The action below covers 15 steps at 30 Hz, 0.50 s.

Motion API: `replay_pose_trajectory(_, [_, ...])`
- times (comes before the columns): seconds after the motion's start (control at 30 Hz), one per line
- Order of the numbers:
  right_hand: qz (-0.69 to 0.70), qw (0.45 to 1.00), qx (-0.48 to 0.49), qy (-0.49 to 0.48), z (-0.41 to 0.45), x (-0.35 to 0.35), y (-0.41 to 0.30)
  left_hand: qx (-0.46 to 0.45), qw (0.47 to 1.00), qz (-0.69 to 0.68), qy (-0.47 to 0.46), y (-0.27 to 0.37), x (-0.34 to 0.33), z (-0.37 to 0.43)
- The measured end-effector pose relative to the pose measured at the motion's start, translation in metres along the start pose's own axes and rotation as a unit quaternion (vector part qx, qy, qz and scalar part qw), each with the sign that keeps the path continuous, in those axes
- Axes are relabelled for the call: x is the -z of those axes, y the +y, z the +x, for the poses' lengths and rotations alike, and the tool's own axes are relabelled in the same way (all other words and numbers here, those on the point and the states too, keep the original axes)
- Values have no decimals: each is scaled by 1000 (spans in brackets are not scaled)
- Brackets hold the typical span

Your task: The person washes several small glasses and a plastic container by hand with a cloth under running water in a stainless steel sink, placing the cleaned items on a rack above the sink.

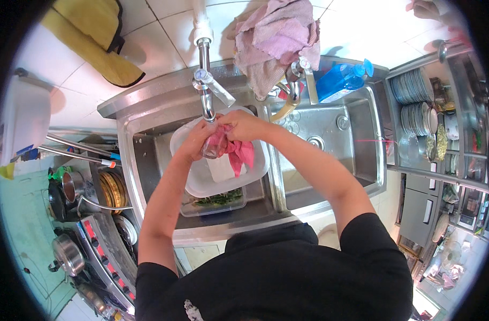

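Note:
My left hand [195, 140] holds a clear drinking glass [210, 149] tilted over a white plastic basin [180, 168] in the left sink bowl. With my right hand [238, 125] I grip a red-pink cloth [241, 154], which lies against the glass and hangs down on its right; part of it may be inside the glass, but I cannot tell. Just above both hands is the spout of a chrome tap [208, 110]. A whitish flat object [221, 170] rests in the basin. Partly beneath the basin sits a clear container with green leaves [220, 198].
The steel double sink's right bowl [324, 160] has another tap [295, 86] above it, draped with pink cloths [274, 36]. A blue pump bottle [340, 82] stands on the back ledge. Stacked plates [412, 86] fill a rack at right; a stove [104, 257] is at lower left.

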State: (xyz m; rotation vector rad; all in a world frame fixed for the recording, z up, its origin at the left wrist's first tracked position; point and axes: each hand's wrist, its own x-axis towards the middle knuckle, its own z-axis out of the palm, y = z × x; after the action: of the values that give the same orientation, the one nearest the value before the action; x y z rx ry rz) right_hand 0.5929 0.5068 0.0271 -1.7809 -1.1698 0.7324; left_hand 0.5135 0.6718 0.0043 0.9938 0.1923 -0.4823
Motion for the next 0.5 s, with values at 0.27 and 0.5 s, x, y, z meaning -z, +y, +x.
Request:
replay_pose_trajectory(0.27, [606,758,-94,222,-42,-49,34,-213,951,-206,84,-39,-10,5])
replay_pose_trajectory(0.5, [690,666,-185,215,-17,-61,-1,-323,870,237,287,-58,-42,18])
